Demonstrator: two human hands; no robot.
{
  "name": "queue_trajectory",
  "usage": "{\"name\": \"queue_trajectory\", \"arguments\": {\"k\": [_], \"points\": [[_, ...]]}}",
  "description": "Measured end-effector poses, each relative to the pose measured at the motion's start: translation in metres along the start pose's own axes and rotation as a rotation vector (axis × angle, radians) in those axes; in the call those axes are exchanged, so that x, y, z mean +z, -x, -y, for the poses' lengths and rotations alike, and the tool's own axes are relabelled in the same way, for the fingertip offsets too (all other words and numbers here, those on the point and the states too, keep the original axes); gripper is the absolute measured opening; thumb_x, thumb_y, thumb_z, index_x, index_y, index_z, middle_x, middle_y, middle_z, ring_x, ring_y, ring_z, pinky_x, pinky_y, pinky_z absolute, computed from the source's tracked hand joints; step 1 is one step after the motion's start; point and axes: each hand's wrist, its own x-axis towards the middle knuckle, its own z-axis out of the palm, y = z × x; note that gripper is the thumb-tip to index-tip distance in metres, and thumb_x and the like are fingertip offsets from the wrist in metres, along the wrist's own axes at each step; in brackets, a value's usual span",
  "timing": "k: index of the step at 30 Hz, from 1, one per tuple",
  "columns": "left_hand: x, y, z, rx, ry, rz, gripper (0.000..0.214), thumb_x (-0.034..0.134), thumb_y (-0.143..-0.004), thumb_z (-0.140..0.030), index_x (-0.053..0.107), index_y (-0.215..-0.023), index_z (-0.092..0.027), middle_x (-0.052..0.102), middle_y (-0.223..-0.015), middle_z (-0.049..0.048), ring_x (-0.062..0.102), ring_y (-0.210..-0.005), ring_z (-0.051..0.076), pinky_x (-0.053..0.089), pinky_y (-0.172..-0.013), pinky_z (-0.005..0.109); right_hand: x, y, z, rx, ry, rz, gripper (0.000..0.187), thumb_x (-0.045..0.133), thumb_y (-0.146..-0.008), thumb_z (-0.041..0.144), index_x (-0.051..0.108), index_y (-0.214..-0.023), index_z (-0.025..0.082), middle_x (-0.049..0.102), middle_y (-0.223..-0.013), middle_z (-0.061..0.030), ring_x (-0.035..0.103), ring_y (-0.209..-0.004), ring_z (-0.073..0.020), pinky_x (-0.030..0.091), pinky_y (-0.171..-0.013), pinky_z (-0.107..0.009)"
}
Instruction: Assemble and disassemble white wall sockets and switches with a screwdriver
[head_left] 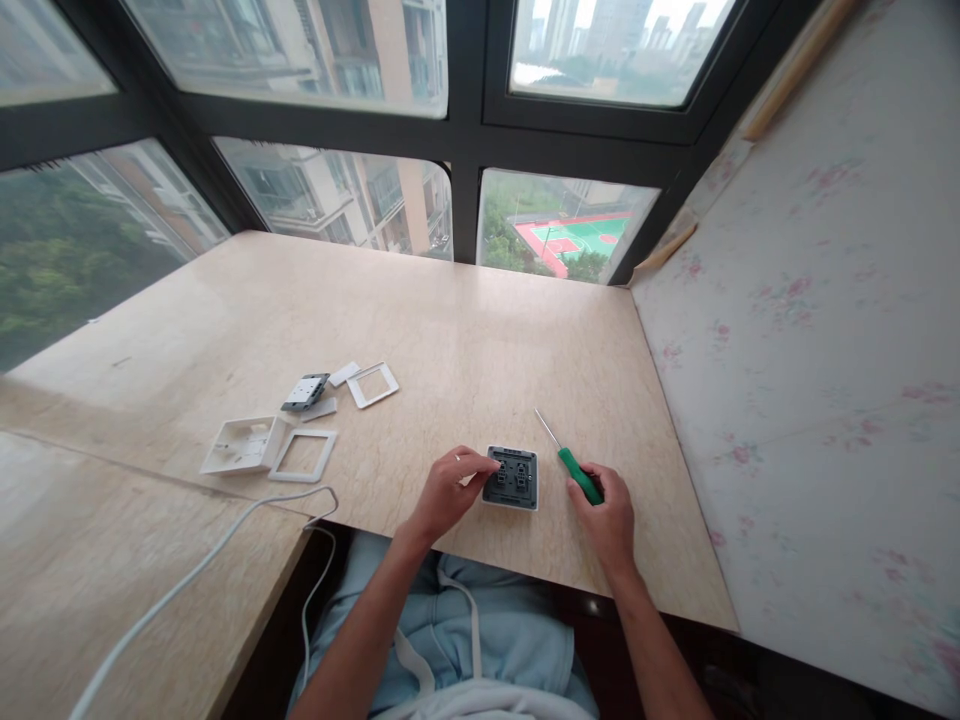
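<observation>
A wall switch (511, 482) with a dark grey inner face and a white edge lies on the stone ledge in front of me. My left hand (450, 490) reaches in from its left, thumb and forefinger pinched together over the left part of the dark face. Whatever is between those fingertips is too small to make out. Off to the right of the switch, my right hand (609, 505) grips the green handle of a screwdriver (574, 468). Its metal shaft points away from me, up and to the left, apart from the switch.
To the left lie a white back box (241, 446), two white frames (330, 456), a grey-and-white switch module (305, 391) and small white cover plates (344, 374). A white cable (225, 535) crosses the ledge's near edge. Windows stand behind; a flowered wall (810, 380) bounds the right.
</observation>
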Motion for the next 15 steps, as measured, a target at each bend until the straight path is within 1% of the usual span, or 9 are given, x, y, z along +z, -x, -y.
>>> {"name": "queue_trajectory", "arguments": {"k": [5, 10, 15], "points": [[-0.0055, 0.0002, -0.0004, 0.042, -0.091, 0.053, 0.021, 0.056, -0.089, -0.011, 0.072, -0.096, -0.021, 0.071, -0.086, 0.006, 0.066, -0.082, 0.014, 0.054, -0.073, 0.025, -0.0004, 0.0002, 0.0011, 0.01, 0.0, 0.006, 0.025, 0.059, -0.08, 0.037, 0.061, -0.097, 0.019, 0.065, -0.096, -0.008, 0.058, -0.092, -0.0249, 0.045, -0.084, -0.04], [-0.0083, -0.0004, -0.0028, 0.087, -0.166, 0.102, 0.023, 0.053, -0.091, -0.012, 0.072, -0.1, -0.02, 0.071, -0.088, 0.0076, 0.066, -0.084, 0.015, 0.054, -0.075, 0.027, -0.0002, 0.0005, 0.0004, 0.011, 0.004, 0.007, 0.025, 0.059, -0.08, 0.037, 0.061, -0.098, 0.019, 0.065, -0.097, -0.0082, 0.058, -0.092, -0.0249, 0.045, -0.085, -0.04], [-0.0087, -0.0032, -0.0075, 0.209, -0.29, 0.154, 0.024, 0.049, -0.092, -0.011, 0.071, -0.102, -0.018, 0.072, -0.086, 0.0082, 0.065, -0.086, 0.017, 0.054, -0.076, 0.03, 0.0001, 0.0006, 0.0004, 0.011, 0.003, 0.002, 0.025, 0.059, -0.079, 0.037, 0.061, -0.097, 0.019, 0.065, -0.097, -0.0082, 0.058, -0.092, -0.0254, 0.046, -0.084, -0.04]]}}
